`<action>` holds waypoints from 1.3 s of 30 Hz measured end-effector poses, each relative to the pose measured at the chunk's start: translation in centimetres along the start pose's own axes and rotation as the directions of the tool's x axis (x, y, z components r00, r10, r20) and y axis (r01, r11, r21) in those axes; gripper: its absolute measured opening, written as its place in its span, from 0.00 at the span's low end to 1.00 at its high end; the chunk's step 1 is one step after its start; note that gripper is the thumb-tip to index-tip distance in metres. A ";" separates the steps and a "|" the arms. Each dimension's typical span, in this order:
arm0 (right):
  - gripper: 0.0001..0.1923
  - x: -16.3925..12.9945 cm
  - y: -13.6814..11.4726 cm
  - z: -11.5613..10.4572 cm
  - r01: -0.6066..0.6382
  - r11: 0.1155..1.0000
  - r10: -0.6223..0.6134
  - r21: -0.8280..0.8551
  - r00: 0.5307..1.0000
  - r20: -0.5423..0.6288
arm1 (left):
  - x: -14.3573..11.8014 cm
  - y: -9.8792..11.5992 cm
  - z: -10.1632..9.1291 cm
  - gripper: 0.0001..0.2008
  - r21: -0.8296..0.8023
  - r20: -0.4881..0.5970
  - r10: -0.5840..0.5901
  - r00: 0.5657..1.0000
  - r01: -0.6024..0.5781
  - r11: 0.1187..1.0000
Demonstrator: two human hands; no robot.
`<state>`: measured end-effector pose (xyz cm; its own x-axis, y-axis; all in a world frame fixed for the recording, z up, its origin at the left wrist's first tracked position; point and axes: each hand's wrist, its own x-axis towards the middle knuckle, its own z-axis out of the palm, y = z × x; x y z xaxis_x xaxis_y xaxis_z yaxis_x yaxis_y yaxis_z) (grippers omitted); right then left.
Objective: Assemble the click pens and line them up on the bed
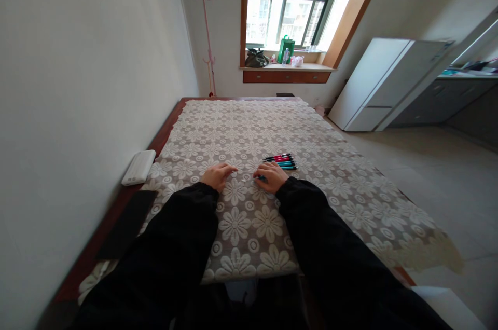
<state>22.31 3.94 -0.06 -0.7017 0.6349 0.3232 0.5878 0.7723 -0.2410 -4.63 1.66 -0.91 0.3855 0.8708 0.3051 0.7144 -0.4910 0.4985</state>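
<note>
Both my arms in black sleeves reach over a table covered with a flower-pattern lace cloth (249, 226). My left hand (218, 175) pinches one end of a thin pale stick or refill (244, 170). My right hand (271, 176) holds its other end together with a blue pen part (262, 178). Just beyond my right hand, several pens (280, 161) in red, pink and teal lie side by side on the cloth.
A white box-like device (139, 167) and a flat black object (126, 223) lie along the table's left edge by the wall. Behind the table are a pink coat stand (206, 24), a window sill (286, 66) with bags, and a white cabinet (379, 83) at right.
</note>
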 end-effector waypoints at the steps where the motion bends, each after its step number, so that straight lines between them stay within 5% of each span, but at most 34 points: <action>1: 0.05 0.0 0.0 0.1 -0.024 1.000 0.024 0.011 0.999 -0.028 | 0.0 0.1 0.0 0.16 -0.018 0.005 0.017 1.000 -0.017 1.000; 8: 0.08 0.3 -0.1 0.7 -0.091 0.992 0.104 0.091 0.983 -0.149 | -0.1 1.0 0.1 0.15 -0.110 -0.007 0.118 0.993 -0.118 0.987; 17: 0.07 0.3 0.2 1.0 -0.057 0.998 0.060 0.027 0.993 -0.102 | -0.1 0.2 0.9 0.13 -0.202 -0.026 0.062 0.998 -0.066 0.977; 30: 0.06 0.1 1.9 1.4 -0.184 0.983 0.183 0.004 0.977 -0.108 | 0.1 -0.6 0.7 0.12 -0.038 -0.049 -0.023 0.999 0.021 0.999; 39: 0.05 0.2 1.2 1.3 -0.139 0.990 0.137 -0.003 0.979 -0.148 | 0.1 -0.4 0.8 0.06 -0.018 -0.039 0.090 0.995 -0.091 0.996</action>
<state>22.37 4.97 -1.50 -0.5467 0.7248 0.4193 0.6812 0.6762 -0.2806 -4.36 1.99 -1.75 0.4253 0.8211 0.3806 0.6654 -0.5688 0.4834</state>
